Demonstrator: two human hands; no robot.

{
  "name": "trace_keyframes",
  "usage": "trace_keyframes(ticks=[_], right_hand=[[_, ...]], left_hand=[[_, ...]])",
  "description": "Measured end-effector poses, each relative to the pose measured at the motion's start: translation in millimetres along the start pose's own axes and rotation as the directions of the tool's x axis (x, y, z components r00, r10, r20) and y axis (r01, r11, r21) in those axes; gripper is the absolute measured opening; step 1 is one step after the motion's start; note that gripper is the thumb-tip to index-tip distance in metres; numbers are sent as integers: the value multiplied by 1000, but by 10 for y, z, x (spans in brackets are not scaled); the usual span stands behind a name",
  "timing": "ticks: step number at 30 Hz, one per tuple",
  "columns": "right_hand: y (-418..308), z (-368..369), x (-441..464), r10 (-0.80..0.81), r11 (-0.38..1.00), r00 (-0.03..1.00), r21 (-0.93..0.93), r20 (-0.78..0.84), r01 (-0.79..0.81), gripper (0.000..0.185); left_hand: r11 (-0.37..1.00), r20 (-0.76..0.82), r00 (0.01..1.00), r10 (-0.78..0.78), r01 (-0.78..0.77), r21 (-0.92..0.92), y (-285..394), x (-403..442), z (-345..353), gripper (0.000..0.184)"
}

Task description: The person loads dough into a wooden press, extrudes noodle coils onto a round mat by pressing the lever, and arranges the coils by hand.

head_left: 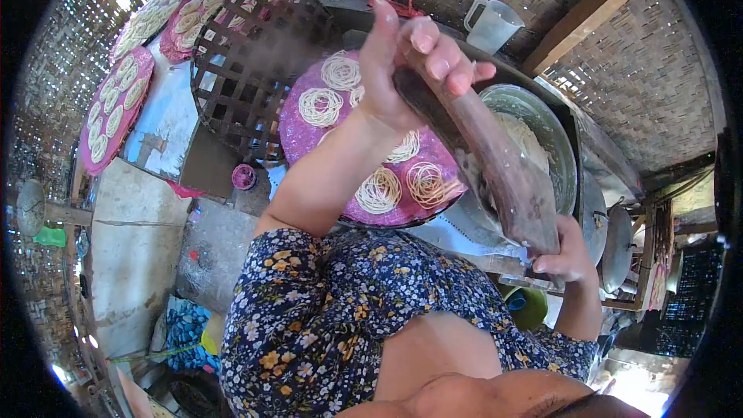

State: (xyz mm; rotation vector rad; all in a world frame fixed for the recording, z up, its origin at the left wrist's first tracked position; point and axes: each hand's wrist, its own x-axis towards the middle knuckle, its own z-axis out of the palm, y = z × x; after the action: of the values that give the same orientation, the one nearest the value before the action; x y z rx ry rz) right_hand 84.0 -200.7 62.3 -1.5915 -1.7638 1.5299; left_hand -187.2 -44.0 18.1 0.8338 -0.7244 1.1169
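Note:
A long, worn wooden press, made of two thick pieces lying together, slants across the middle. My left hand is at its upper end, palm against the wood and fingers curled over it. At the lower end, the fingers of my right hand close round the wood. Pale dough shows along the press's edge. Below it is a round, pink-purple tray bearing several nests of pale noodle strands. Behind the press, a metal basin holds pale dough, partly hidden.
A dark woven lattice stands left of the tray. More pink trays with noodle nests are at the far left. A white plastic jug stands at the back. Metal lids lean at the right, and a small pink cup sits left.

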Motion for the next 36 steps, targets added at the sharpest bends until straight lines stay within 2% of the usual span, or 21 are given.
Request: trace_keyframes(ticks=[2, 3, 4, 6, 7, 10, 11, 14, 16, 19, 20, 21, 22, 23, 25, 27, 33, 36], right_hand=[[-31, -1, 38, -33, 997, 998, -78, -47, 29, 80], [-75, 48, 76, -85, 996, 996, -41, -28, 84, 78], [-69, 60, 103, -117, 991, 993, -66, -6, 117, 77], [12, 93, 166, -180, 977, 983, -109, 44, 184, 76], [42, 125, 176, -198, 980, 978, -22, 67, 200, 74], [120, 144, 99, -194, 981, 978, 24, 78, 193, 73], [203, 85, 53, -132, 991, 984, 7, 121, 132, 72], [322, 20, -7, -189, 980, 977, -39, 101, 193, 71], [270, 39, -48, -152, 986, 986, -57, 65, 155, 72], [337, 39, -85, -71, 996, 997, 64, 36, 68, 73], [387, 34, -85, -50, 991, 998, 127, 39, 44, 73], [424, 32, -84, -46, 990, 998, 136, 33, 41, 74], [456, 34, -75, -44, 989, 999, 145, 27, 40, 75], [480, 31, -65, -44, 987, 999, 155, 24, 40, 75], [426, 43, -51, -60, 988, 998, 144, 9, 58, 76], [422, 50, -14, -88, 987, 996, 132, -5, 88, 76], [474, 34, 73, -158, 979, 986, 121, -55, 163, 75], [467, 25, 100, -150, 967, 983, 192, -102, 167, 76]], left_hand=[[999, 87, 996, 10, -13, 37, 124, 118, 55, 52], [999, 102, 995, 4, -9, 52, 193, 148, 89, 52], [1000, 122, 992, -14, 13, 13, 253, 168, 123, 65], [997, 75, 997, -29, 24, 69, 316, 126, 213, 65], [995, 17, 999, -27, 25, 93, 318, 84, 266, 64], [995, -97, 995, -14, 24, 94, 190, -61, 369, 63], [995, -140, 990, -9, 23, 100, 128, -90, 382, 63], [999, -177, 983, -39, 41, 7, -62, -137, 288, 63], [996, -105, 992, -66, 58, -71, -128, -108, 177, 64], [958, 25, 983, -180, 181, -223, -241, 1, 22, 63], [921, -192, 902, -386, 388, -30, -327, -18, -4, 65], [791, -431, 748, -505, 601, 116, -423, -65, -25, 67], [647, -569, 608, -553, 744, 167, -529, -252, -187, 67], [476, -685, 444, -578, 865, 159, -635, -438, -348, 67], [321, -724, 322, -609, 936, 146, -750, -704, -500, 61], [236, -758, 302, -578, 951, 199, -810, -844, -481, 54], [251, -815, 324, -480, 941, 226, -821, -908, -244, 50], [-28, -748, 339, -570, 902, 430, -706, -1031, -507, 52]])
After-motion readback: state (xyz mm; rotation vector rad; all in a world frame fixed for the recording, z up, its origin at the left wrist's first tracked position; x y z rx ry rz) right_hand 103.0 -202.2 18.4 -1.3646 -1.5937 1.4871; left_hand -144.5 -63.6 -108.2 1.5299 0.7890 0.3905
